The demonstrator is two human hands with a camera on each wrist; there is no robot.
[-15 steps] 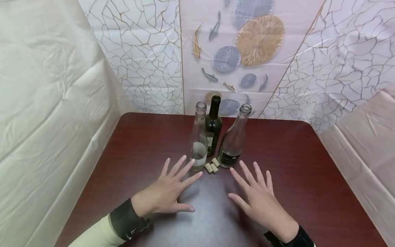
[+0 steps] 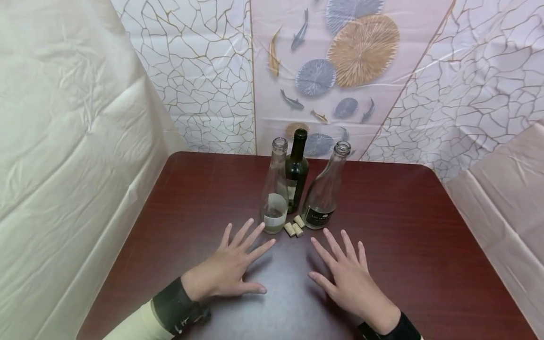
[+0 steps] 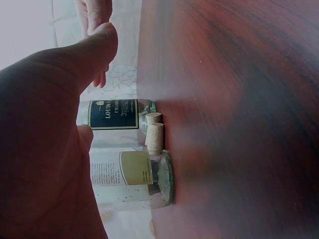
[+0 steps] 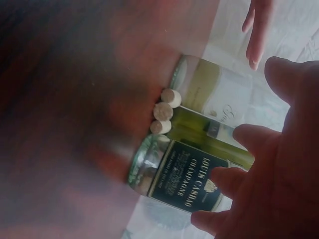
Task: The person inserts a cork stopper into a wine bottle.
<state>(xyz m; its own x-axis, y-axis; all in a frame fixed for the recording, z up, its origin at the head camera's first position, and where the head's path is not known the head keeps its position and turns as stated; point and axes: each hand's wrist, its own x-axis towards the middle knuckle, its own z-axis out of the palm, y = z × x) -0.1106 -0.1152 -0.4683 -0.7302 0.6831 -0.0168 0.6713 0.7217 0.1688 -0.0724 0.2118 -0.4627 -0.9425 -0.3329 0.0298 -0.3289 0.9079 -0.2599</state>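
Observation:
My left hand (image 2: 225, 269) is held over the table with its fingers spread, in front of a clear glass bottle (image 2: 274, 208) with a pale label. To the right, my right hand (image 2: 352, 281) also has spread fingers and holds nothing. It is nearest to a clear bottle with a dark label (image 2: 318, 216), reading "CHAMPAGNE" in the right wrist view. Between and behind these two stands a dark green wine bottle (image 2: 297, 165). All three bottles are upright and uncapped. Three corks (image 2: 294, 227) lie together at the foot of the bottles.
The bottles stand on a dark red-brown table (image 2: 204, 189). Behind it hangs a patterned cloth (image 2: 204, 71) with fish and round shapes. Plain pale cloth (image 2: 76, 118) hangs at the left side, and more cloth closes the right side.
My right hand has shifted slightly left and back towards me. The left hand has barely moved, its fingers still spread. The head view has tilted a little; bottles and corks stay put.

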